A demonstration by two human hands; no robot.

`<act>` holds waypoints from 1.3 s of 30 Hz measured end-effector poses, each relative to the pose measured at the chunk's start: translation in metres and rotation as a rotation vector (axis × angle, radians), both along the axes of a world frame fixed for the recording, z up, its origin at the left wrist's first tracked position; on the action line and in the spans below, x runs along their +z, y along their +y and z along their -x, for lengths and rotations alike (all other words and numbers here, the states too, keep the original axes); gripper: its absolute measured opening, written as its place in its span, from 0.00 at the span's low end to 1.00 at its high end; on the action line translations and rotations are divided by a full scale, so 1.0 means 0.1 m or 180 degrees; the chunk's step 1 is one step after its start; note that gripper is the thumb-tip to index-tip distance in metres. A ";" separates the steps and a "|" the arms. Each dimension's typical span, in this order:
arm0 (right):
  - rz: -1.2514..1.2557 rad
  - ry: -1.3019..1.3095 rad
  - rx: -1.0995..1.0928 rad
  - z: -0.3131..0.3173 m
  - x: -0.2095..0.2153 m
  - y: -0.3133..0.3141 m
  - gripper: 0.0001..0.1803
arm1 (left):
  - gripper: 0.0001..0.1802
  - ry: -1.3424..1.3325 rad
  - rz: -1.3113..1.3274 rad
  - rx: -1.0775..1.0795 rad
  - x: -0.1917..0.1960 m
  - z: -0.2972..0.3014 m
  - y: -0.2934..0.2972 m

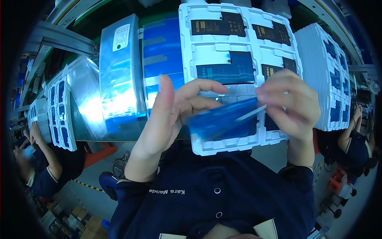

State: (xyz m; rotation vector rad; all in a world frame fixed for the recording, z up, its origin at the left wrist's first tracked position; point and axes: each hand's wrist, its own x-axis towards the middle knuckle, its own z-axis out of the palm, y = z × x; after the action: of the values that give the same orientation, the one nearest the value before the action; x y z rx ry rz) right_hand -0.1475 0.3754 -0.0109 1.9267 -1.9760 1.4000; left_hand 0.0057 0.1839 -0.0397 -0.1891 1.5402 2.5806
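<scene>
My right hand (pixel 294 103) pinches the edge of a blue film piece (pixel 223 117) with a pale strip at its right end; the piece is blurred. It hangs above the near part of a white moulded tray (pixel 205 149). To its left, my left hand (pixel 159 117) is spread with the thumb up, and its fingers reach toward the film's far side. Flat black batteries lie in the tray's pockets; one battery (pixel 227 71) just beyond my hands has a bluish, shiny surface. The near pockets are partly hidden by the film and my right hand.
Left of the tray lie blue film sheets (pixel 161 47) and a stack of clear plastic sleeves (pixel 121 87). A tall stack of white trays (pixel 318 79) stands at the right. Another loaded tray (pixel 61 113) is at the far left. People work at both sides.
</scene>
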 end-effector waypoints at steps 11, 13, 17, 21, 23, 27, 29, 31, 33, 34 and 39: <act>-0.0032 -0.2967 -0.0291 -0.10 0.00 0.34 0.37 | 0.18 0.0713 0.1000 0.0658 0.05 0.06 0.31; -0.0976 -0.3421 -0.0082 -0.11 0.03 0.39 0.24 | 0.16 0.0806 0.0882 0.0586 0.02 0.06 0.37; -0.0618 -0.3695 -0.0226 -0.12 -0.14 0.46 0.13 | 0.17 0.0836 0.0646 0.0657 -0.02 0.09 0.52; -0.0469 -0.3514 -0.0566 -0.12 -0.14 0.51 0.07 | 0.14 0.0834 0.0969 0.0918 -0.14 0.10 0.61; -0.0732 -0.3052 -0.0336 -0.05 -0.14 0.61 0.07 | 0.09 0.0727 0.1097 0.1146 -0.09 0.10 0.63; -0.0374 -0.3152 -0.0683 -0.12 -0.11 0.55 0.07 | 0.07 0.0757 0.1678 0.1093 -0.06 0.12 0.60; -0.0356 -0.2860 -0.0574 -0.08 -0.14 0.59 0.09 | 0.09 0.0956 0.1855 0.1012 -0.09 0.12 0.58; -0.0203 -0.2730 -0.0599 -0.09 -0.11 0.57 0.08 | 0.10 0.1274 0.1865 0.0939 -0.16 0.12 0.55; -0.0187 -0.2666 -0.0609 -0.03 -0.08 0.62 0.08 | 0.10 0.1107 0.2345 0.0641 -0.14 0.08 0.50; -0.0186 -0.2621 -0.0651 0.00 -0.06 0.68 0.08 | 0.10 0.1043 0.2554 0.0470 -0.11 0.07 0.49; 0.0276 -0.2962 -0.0988 0.43 -0.21 0.82 0.12 | 0.06 0.0803 0.2559 0.0593 -0.03 0.16 0.65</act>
State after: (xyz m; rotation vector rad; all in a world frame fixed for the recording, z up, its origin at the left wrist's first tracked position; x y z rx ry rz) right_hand -0.1908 0.4575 -0.0315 0.8856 -2.2888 2.4751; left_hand -0.0100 0.2484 -0.0427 -0.0801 2.6930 1.9936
